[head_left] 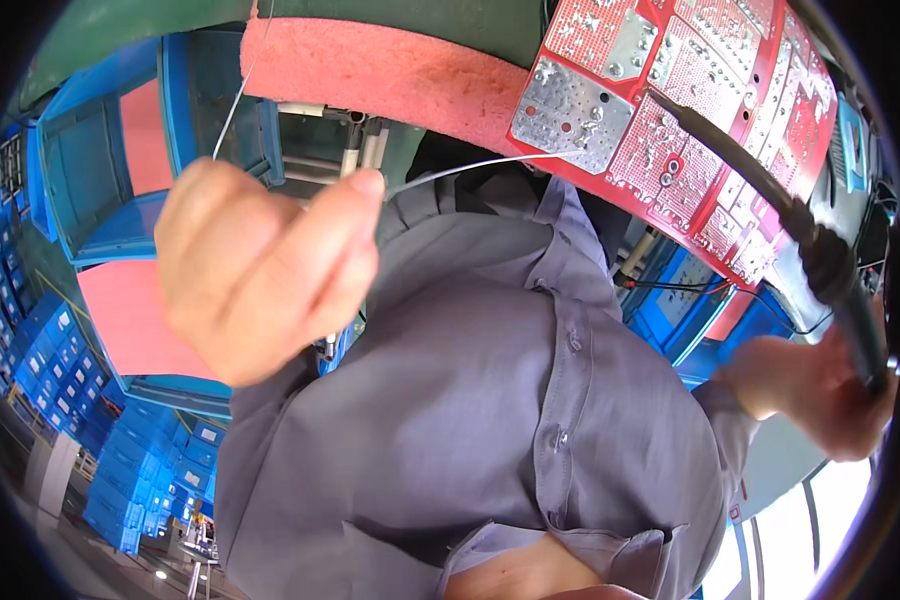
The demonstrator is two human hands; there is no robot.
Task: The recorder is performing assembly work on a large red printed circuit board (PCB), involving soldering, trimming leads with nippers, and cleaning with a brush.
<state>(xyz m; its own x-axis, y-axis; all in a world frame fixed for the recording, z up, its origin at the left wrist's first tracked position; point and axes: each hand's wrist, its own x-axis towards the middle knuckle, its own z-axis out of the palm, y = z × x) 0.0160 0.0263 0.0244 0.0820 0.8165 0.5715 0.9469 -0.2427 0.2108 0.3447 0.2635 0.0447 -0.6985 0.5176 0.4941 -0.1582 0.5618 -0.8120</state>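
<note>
My left hand [265, 270] pinches a thin silvery solder wire [470, 166] between thumb and fingers. One end of the wire reaches right, to the metal area of a red circuit board [642, 180]; the rest runs up past the pink foam. My right hand [815, 390], blurred near the right edge, grips a dark soldering iron [740, 160]. Its tip points left over the board, close to the metal area and apart from the wire's end. Whether the tip touches the board I cannot tell. Solder joints and rows of holes cover the board's upward face.
A long pink foam strip [390, 75] lines the bench edge by the board. Blue bins with pink lining [120, 235] stand at the left, with stacked blue boxes [135, 480] behind. A thin black cable [770, 305] hangs below the board at the right.
</note>
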